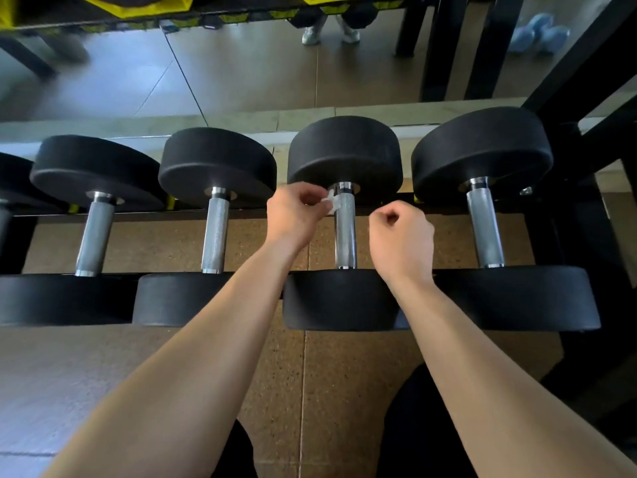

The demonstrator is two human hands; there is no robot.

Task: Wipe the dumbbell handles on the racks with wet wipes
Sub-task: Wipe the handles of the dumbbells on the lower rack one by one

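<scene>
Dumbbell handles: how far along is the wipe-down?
Done: can't tell; no handle looks visibly wiped. In hand: the left hand pinches a wet wipe against the far end of the second-from-right handle; the right hand is curled, empty, beside it. Left: the rest of that handle at least.

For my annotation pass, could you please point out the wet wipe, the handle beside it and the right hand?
wet wipe (330, 203): head view, its white fold.
handle (345, 236): head view, middle of the knurled shaft.
right hand (401, 246): head view, back of the hand.
</scene>
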